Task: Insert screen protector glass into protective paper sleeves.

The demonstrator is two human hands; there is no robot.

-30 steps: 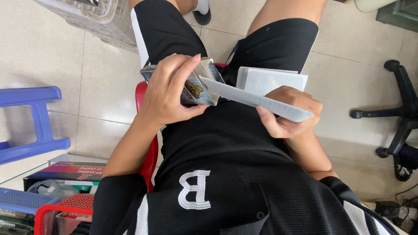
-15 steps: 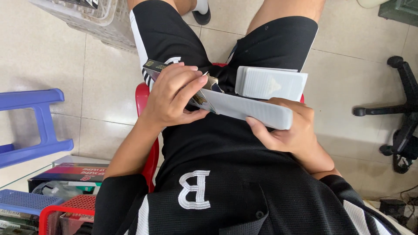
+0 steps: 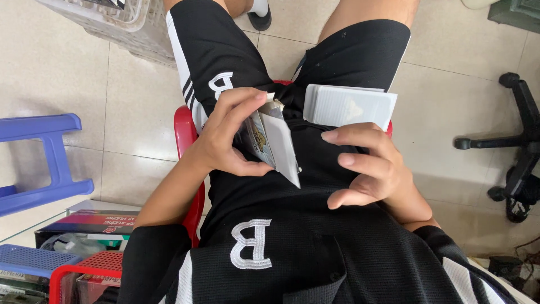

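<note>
**Operator:** Grip status first. My left hand (image 3: 228, 138) is clamped on a thin bundle of cards in a pale sleeve (image 3: 273, 143), thumb beneath, fingers curled over the top edge. The bundle stands tilted, lower corner pointing toward my waist, above my lap.

**Checker:** And the other hand?

**Operator:** My right hand (image 3: 365, 169) holds nothing. Fingers are spread and slightly curled, just beside the bundle, not touching it.

**Checker:** Change since the earlier frames?

**Operator:** Half a second ago the right hand supported the sleeve from below and it lay nearly flat across my lap, held at both ends. Now the right hand has let go and the bundle has swung up onto its edge, carried by the left hand alone. My judgement: the handover to one hand is complete.

**Checker:** Other items?

**Operator:** White stack of cards (image 3: 349, 106) rests on my right thigh, unmoved, apart from both hands. Red chair (image 3: 185, 132) beneath me; blue stool (image 3: 39, 163) well apart at left.
</note>
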